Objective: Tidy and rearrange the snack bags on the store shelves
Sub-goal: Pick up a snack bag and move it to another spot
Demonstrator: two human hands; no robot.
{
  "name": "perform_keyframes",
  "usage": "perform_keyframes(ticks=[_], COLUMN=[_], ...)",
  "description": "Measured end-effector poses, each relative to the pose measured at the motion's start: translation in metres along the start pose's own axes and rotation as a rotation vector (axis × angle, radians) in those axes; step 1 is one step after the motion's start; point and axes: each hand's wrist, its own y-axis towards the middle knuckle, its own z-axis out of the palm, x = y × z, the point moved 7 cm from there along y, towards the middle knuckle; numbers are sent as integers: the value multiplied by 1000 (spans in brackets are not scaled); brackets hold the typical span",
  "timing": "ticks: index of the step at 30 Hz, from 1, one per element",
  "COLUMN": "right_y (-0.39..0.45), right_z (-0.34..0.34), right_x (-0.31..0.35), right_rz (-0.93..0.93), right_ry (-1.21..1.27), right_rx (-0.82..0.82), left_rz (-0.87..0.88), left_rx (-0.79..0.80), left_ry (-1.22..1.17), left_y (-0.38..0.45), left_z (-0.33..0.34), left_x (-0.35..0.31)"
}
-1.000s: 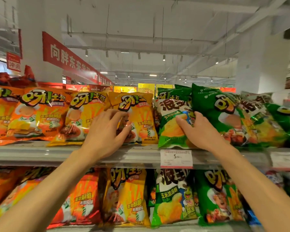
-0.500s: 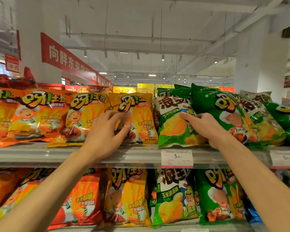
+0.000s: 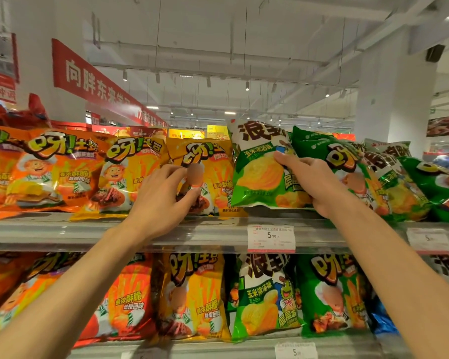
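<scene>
Overhead, two hands (image 3: 163, 200) (image 3: 311, 182), two bags (image 3: 208, 177) (image 3: 262, 167).

White ceiling (image 3: 270, 27), spotlights, red banner (image 3: 94, 81), perhaps a pillar (image 3: 397, 99).
</scene>
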Motion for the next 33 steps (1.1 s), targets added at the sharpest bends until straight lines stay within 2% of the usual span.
perform_keyframes(ticks=[4, 14, 20, 26, 33], right_y=[-26, -123, -163, -184, -175], right_z=[3, -16, -35, -74, -144], right_x=[9, -21, -69, -116, -146], right_rz=[-71, -155, -114, -72, -82], right_ry=[-32, -20, 42, 62, 113], right_rx=[-33, -110, -141, -190, -89], left_rz=[-7, -161, -295, -432, -520], left_rx=[6, -234, -185, -166, -239], left_ry=[-127, -654, -864, -909, -921], left_y=[-4, -75, -129, -169, -183], left_z=[-6, -27, 12, 47, 79], left_x=[2, -13, -19, -46, -123])
